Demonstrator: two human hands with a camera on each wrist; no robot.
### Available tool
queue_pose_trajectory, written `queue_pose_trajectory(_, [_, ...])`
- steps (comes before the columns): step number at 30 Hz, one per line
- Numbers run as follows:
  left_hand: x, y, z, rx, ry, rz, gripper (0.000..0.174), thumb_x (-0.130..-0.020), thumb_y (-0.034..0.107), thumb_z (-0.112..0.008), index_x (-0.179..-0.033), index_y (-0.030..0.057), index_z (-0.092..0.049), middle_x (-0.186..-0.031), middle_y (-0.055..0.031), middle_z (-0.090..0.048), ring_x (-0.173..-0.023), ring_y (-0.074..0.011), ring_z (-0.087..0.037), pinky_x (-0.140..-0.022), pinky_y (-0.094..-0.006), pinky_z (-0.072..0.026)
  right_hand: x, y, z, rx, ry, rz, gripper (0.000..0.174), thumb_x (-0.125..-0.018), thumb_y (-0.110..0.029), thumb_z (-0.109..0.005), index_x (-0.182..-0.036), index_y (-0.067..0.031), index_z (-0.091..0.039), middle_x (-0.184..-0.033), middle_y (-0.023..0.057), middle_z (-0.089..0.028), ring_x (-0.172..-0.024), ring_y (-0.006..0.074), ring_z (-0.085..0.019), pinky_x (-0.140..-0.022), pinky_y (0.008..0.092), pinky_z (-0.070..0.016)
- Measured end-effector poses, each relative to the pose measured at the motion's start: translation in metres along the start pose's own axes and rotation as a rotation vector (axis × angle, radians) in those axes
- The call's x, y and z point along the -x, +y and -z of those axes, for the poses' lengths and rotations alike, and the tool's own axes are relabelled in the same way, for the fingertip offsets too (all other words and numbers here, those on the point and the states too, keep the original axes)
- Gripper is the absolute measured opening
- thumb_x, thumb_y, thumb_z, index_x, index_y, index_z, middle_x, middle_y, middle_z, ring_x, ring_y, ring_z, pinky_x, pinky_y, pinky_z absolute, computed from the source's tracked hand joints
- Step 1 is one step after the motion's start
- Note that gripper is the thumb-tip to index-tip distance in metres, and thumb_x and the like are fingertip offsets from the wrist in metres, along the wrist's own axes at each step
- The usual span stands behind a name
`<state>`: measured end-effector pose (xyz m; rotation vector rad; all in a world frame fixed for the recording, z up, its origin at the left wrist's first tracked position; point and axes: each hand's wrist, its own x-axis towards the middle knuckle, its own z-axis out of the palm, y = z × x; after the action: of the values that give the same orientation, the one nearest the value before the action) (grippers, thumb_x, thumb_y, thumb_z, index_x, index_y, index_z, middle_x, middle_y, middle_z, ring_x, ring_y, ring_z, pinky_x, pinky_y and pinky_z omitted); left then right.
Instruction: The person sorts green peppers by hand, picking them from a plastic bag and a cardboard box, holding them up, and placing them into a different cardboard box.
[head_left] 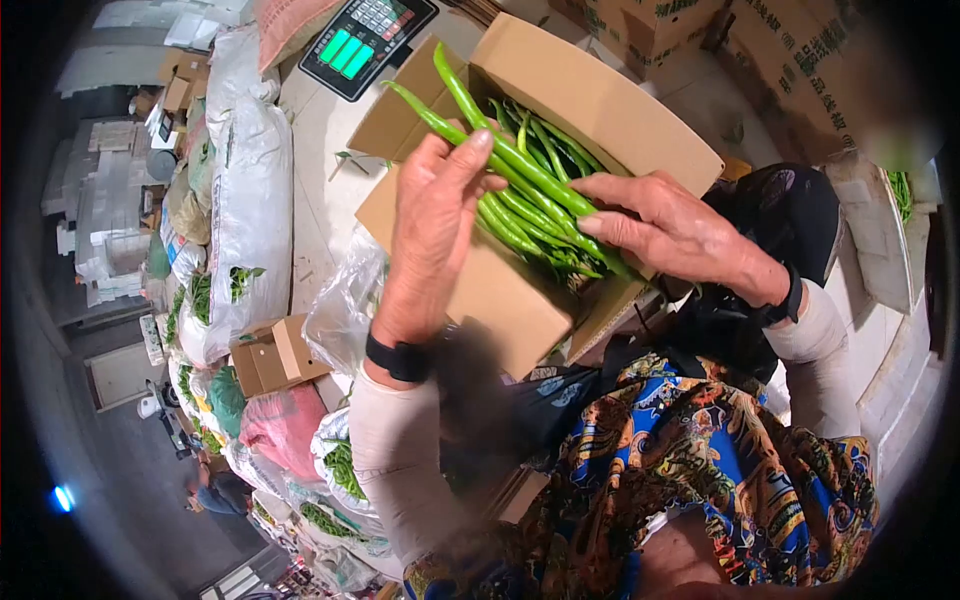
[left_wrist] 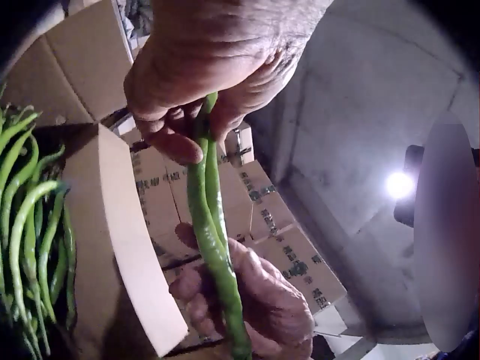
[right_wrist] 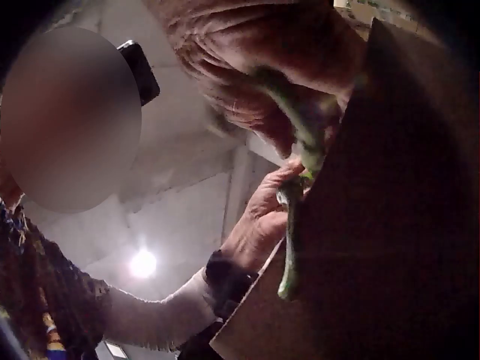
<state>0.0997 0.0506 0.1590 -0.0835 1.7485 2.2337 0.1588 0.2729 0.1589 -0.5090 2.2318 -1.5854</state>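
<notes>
Two long green chili peppers (head_left: 512,157) are held between the hands over an open cardboard box (head_left: 595,85). My left hand (head_left: 432,225) pinches them near one end with thumb and fingers, their tips sticking out past it. At the other end, my right hand (head_left: 685,228) grips them between thumb and fingers. In the left wrist view the pair of chili peppers (left_wrist: 212,225) runs lengthwise from one hand to the other. Many more loose chili peppers (head_left: 535,222) lie in the box below. The right wrist view shows a stem end (right_wrist: 289,262) hanging by the box wall.
A digital scale (head_left: 368,42) with a lit green display stands beyond the box. White sacks (head_left: 250,200) line the left, with a small carton (head_left: 275,358) and a clear plastic bag (head_left: 348,295) nearer. Printed cartons (head_left: 790,75) are stacked at the far right.
</notes>
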Motion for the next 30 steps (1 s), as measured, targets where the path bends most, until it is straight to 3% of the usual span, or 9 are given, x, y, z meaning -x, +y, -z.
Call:
queue_pose_trajectory(1, [-0.003, 0.003, 0.005, -0.085, 0.005, -0.016, 0.024, -0.090, 0.015, -0.062, -0.107, -0.0022, -0.059, -0.096, -0.0093, -0.064, -0.079, -0.0106, -0.060, -0.062, -0.0189, -0.0475, 0.008, -0.006, -0.002, -0.026, 0.099, 0.059, 0.039, -0.092, -0.028, -0.055, -0.119, 0.0008, -0.054, -0.084, 0.0155, -0.063, -0.078, 0.0238, -0.060, -0.070, 0.0352, -0.0473])
queue_pose_trajectory(5, [-0.015, 0.014, 0.043, -0.262, 0.107, -0.040, 0.023, -0.089, 0.017, -0.063, -0.102, -0.0014, -0.060, -0.089, -0.0077, -0.064, -0.074, -0.0098, -0.060, -0.057, -0.0168, -0.0477, -0.002, 0.038, 0.014, -0.301, 0.255, -0.002, 0.048, -0.095, -0.034, -0.049, -0.126, 0.0032, -0.049, -0.107, 0.0092, -0.062, -0.099, 0.0136, -0.055, -0.088, 0.0271, -0.0415])
queue_pose_trajectory(10, [-0.016, 0.027, 0.052, -0.375, 0.183, -0.214, 0.025, -0.089, 0.019, -0.063, -0.101, -0.0017, -0.059, -0.083, -0.0060, -0.062, -0.070, -0.0110, -0.060, -0.061, -0.0224, -0.0500, -0.002, 0.015, 0.030, -0.399, 0.233, -0.047, 0.047, -0.092, -0.031, -0.054, -0.124, 0.0038, -0.050, -0.105, 0.0093, -0.062, -0.096, 0.0116, -0.054, -0.085, 0.0257, -0.0417])
queue_pose_trajectory(12, [-0.013, 0.026, 0.040, -0.599, 0.218, -0.250, 0.025, -0.089, 0.022, -0.063, -0.099, -0.0003, -0.060, -0.083, -0.0046, -0.061, -0.071, -0.0100, -0.057, -0.063, -0.0223, -0.0483, -0.002, 0.014, 0.028, -0.390, 0.208, -0.034, 0.048, -0.092, -0.031, -0.055, -0.124, 0.0041, -0.050, -0.104, 0.0095, -0.062, -0.095, 0.0115, -0.054, -0.085, 0.0254, -0.0417])
queue_pose_trajectory(19, [-0.058, -0.068, 0.035, -0.591, 0.098, 0.112, 0.019, -0.088, 0.017, -0.062, -0.095, 0.0002, -0.062, -0.081, -0.0039, -0.062, -0.064, -0.0098, -0.057, -0.055, -0.0206, -0.0484, -0.002, 0.007, 0.031, -0.383, 0.180, -0.056, 0.047, -0.091, -0.031, -0.056, -0.122, 0.0045, -0.052, -0.102, 0.0094, -0.062, -0.093, 0.0115, -0.054, -0.084, 0.0252, -0.0423])
queue_pose_trajectory(26, [-0.103, -0.110, 0.040, -0.392, 0.190, 0.149, 0.018, -0.085, 0.016, -0.066, -0.090, -0.0011, -0.060, -0.076, -0.0029, -0.060, -0.061, -0.0118, -0.057, -0.049, -0.0207, -0.0465, -0.004, 0.014, 0.028, -0.410, 0.224, -0.080, 0.044, -0.091, -0.029, -0.056, -0.120, 0.0040, -0.053, -0.102, 0.0076, -0.063, -0.093, 0.0110, -0.056, -0.083, 0.0252, -0.0426])
queue_pose_trajectory(27, [-0.098, -0.112, 0.033, -0.573, 0.303, 0.161, 0.026, -0.080, 0.016, -0.069, -0.095, -0.0040, -0.059, -0.080, -0.0089, -0.061, -0.071, -0.0213, -0.061, -0.059, -0.0312, -0.0505, -0.004, 0.013, 0.029, -0.408, 0.223, -0.081, 0.044, -0.091, -0.029, -0.056, -0.120, 0.0040, -0.053, -0.102, 0.0076, -0.063, -0.093, 0.0110, -0.056, -0.083, 0.0252, -0.0426])
queue_pose_trajectory(28, [-0.093, -0.118, 0.032, -0.573, 0.301, 0.165, 0.026, -0.080, 0.016, -0.069, -0.095, -0.0040, -0.059, -0.080, -0.0089, -0.061, -0.071, -0.0213, -0.061, -0.059, -0.0312, -0.0505, -0.002, 0.012, 0.030, -0.399, 0.233, -0.082, 0.044, -0.091, -0.029, -0.056, -0.120, 0.0038, -0.053, -0.101, 0.0075, -0.063, -0.093, 0.0110, -0.056, -0.083, 0.0252, -0.0426])
queue_pose_trajectory(30, [-0.077, -0.119, 0.026, -1.322, 0.406, -0.357, 0.039, -0.076, 0.016, -0.070, -0.104, -0.0061, -0.056, -0.095, -0.0196, -0.060, -0.089, -0.0320, -0.060, -0.078, -0.0414, -0.0485, 0.001, 0.011, 0.032, -0.393, 0.239, -0.090, 0.044, -0.091, -0.029, -0.056, -0.120, 0.0036, -0.053, -0.101, 0.0073, -0.063, -0.093, 0.0109, -0.056, -0.083, 0.0252, -0.0426])
